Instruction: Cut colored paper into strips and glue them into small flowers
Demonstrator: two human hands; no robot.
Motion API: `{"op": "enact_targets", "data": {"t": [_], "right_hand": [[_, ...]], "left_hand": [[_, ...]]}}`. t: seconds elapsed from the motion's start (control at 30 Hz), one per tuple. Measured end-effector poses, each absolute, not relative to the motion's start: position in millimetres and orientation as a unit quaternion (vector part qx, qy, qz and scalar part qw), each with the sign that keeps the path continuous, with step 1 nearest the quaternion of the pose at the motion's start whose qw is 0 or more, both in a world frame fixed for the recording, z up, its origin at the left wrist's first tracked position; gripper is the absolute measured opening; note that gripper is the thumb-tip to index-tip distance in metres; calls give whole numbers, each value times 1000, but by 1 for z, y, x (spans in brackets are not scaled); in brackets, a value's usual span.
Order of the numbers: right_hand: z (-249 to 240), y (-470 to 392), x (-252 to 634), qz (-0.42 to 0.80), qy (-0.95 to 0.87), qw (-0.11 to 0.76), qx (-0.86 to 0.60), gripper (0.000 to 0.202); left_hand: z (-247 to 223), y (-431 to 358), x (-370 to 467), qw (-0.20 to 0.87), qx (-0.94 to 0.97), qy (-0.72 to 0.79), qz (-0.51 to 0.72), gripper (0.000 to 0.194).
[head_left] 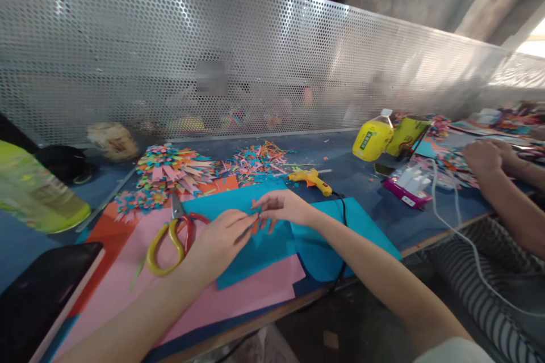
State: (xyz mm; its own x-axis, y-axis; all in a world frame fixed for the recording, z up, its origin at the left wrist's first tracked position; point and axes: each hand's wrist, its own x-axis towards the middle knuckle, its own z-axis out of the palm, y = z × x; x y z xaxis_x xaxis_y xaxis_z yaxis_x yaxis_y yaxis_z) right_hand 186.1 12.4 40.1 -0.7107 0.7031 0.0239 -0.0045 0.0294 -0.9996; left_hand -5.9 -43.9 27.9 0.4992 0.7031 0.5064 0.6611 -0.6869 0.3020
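My left hand [223,235] and my right hand [283,207] meet at the fingertips above a blue paper sheet [242,201]. Both are closed in a pinch around a small orange paper strip [254,227], mostly hidden by the fingers. Beside my left wrist lie scissors [176,232] with one yellow and one red handle. Pink paper [128,278] extends beneath the blue sheet. Beyond my right hand, a yellow glue gun [310,180] rests on the table, its black cord running to the front edge.
Colourful paper flowers [170,167] and cut strips [255,161] lie by the perforated metal divider [255,57]. At left are a green bottle [42,193] and a black case [46,295]. A yellow bottle [372,139] and a tissue pack [406,190] stand at right, near another person's hands [485,153].
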Motion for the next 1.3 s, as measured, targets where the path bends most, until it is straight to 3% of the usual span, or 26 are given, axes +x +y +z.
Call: {"op": "enact_targets", "data": {"t": [0.2,0.5,0.6,0.7,0.77,0.83,0.9,0.97,1.13,1.3], "right_hand": [[35,15,189,621,-691,272,-249,34],[43,5,186,560,-751,242,-255,29],[46,16,199,393,-828,254,-310,20],[51,33,222,117,-818,284,-486,16],[51,42,237,11,-748,273,-605,28],[48,47,248,-36,-667,224,-709,53],[43,49,253,-25,-609,155,-778,69],[39,52,254,-4,-591,126,-797,69],[43,59,261,19,-583,150,-798,50],[55,57,266,-7,-599,213,-772,49]], "left_hand": [[35,-51,0,186,765,483,384,40],[29,-40,6,396,666,490,399,37],[28,-39,4,419,647,483,416,38],[26,-38,1,417,639,482,430,33],[26,-38,0,427,634,480,432,29],[26,-38,0,444,625,474,433,26],[27,-39,1,458,611,474,438,25],[28,-40,2,466,596,479,446,26],[29,-38,1,479,558,500,457,31],[29,-34,1,495,526,504,473,31]]}}
